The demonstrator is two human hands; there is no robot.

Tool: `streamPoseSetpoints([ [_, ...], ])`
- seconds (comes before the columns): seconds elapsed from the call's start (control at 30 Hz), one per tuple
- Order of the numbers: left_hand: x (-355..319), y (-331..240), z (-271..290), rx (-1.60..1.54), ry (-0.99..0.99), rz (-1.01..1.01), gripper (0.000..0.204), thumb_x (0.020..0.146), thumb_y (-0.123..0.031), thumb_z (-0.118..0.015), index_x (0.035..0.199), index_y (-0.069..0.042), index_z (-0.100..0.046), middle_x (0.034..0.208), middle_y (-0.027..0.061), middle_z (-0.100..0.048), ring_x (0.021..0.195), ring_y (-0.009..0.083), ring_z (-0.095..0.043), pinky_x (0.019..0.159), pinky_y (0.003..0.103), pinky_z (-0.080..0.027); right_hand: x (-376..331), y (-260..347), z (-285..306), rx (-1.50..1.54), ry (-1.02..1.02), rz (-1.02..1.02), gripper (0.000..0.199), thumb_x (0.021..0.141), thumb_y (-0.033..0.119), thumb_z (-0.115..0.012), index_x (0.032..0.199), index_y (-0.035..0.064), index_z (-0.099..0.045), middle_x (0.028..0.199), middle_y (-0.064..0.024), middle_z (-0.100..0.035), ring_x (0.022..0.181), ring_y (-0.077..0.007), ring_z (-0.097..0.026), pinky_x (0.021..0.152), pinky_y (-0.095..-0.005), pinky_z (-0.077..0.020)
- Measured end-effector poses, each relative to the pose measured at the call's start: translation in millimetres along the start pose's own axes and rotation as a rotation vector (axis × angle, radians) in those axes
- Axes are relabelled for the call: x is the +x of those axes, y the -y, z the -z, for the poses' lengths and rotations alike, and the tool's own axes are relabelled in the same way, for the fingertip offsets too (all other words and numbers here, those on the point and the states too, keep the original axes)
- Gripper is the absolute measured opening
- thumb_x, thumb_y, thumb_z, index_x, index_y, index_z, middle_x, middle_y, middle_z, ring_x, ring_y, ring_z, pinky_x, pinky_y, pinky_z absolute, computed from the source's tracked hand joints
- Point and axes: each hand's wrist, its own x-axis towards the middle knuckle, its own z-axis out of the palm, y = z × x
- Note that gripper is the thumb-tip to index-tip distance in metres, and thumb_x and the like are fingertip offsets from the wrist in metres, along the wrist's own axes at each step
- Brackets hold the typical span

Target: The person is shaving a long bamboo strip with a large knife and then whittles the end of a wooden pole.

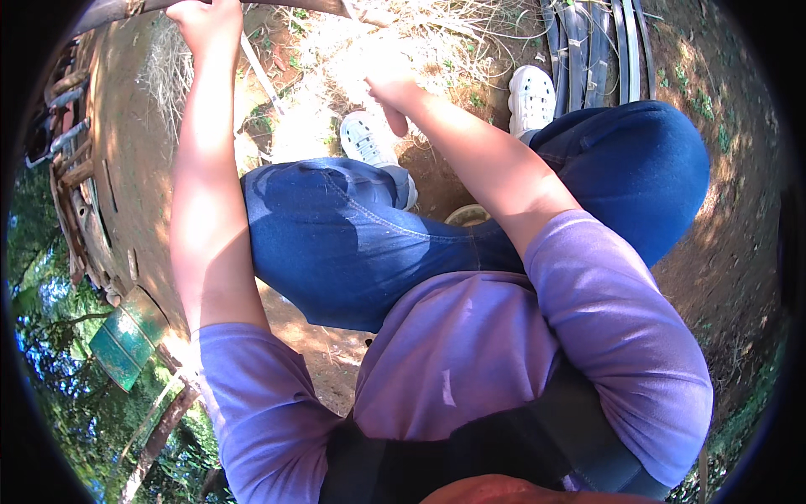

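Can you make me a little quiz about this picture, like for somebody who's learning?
1. Which hand is at the dark pole along the top edge?
2. True or false: both shoes are white.
3. Fill in the colour: the flat panel at the picture's lower left is ____.

Key:
1. The left hand.
2. True.
3. Green.

From where I stand, I can't read anything here — no word, number, label or sign — on any surface in view.
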Motion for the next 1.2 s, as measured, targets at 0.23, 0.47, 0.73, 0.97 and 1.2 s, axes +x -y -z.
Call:
streamPoseSetpoints([
  [0.23,2,-4,2,-0.237,0.183,0.056,0.055,0.088,-0.024,-0.06,0.125,0.01,-0.038,0.112,0.0235,-0.054,0.104,0.0299,-0.055,0.091,0.037,-0.045,2,-24,36,0.225,0.062,-0.844,0.036,0.098,0.028,-0.041,0.081,-0.0003,-0.054,0.061,-0.01,-0.055,0.052,-0.0172,-0.053,0.048,-0.0356,-0.0463],
  [0.47,-1,-23,4,-0.269,0.138,0.111,0.072,0.088,-0.03,-0.062,0.134,0.015,-0.03,0.119,0.0266,-0.053,0.109,0.0319,-0.054,0.092,0.038,-0.045,-3,-10,11,0.089,0.06,-0.539,0.031,0.096,0.029,-0.047,0.087,0.0017,-0.059,0.065,-0.0082,-0.061,0.057,-0.0151,-0.06,0.057,-0.0329,-0.0514],
  [0.73,-1,-12,25,-0.416,0.358,-0.012,0.023,0.093,-0.026,-0.056,0.094,-0.016,-0.078,0.089,0.0077,-0.06,0.081,0.014,-0.053,0.083,0.029,-0.043,9,-14,23,0.29,0.129,-0.706,0.05,0.098,0.047,-0.041,0.081,0.0018,-0.054,0.065,-0.0071,-0.056,0.055,-0.0158,-0.055,0.055,-0.032,-0.0492],
  [0.97,-1,-29,30,-0.164,0.27,0.056,0.025,0.091,-0.027,-0.058,0.097,-0.004,-0.066,0.111,0.0153,-0.057,0.094,0.018,-0.055,0.085,0.031,-0.044,2,-22,21,0.062,0.177,-0.728,0.038,0.098,0.034,-0.042,0.082,0.0007,-0.055,0.067,-0.0097,-0.057,0.055,-0.0178,-0.055,0.054,-0.0324,-0.0488],
  [1.2,1,-8,24,-0.203,0.161,0.031,0.054,0.088,-0.03,-0.061,0.119,0.009,-0.042,0.106,0.0225,-0.058,0.097,0.0298,-0.058,0.085,0.037,-0.047,17,22,13,0.329,0.11,-0.734,0.04,0.096,0.036,-0.048,0.079,0.0016,-0.055,0.064,-0.0064,-0.056,0.055,-0.0153,-0.055,0.051,-0.0322,-0.0482],
])
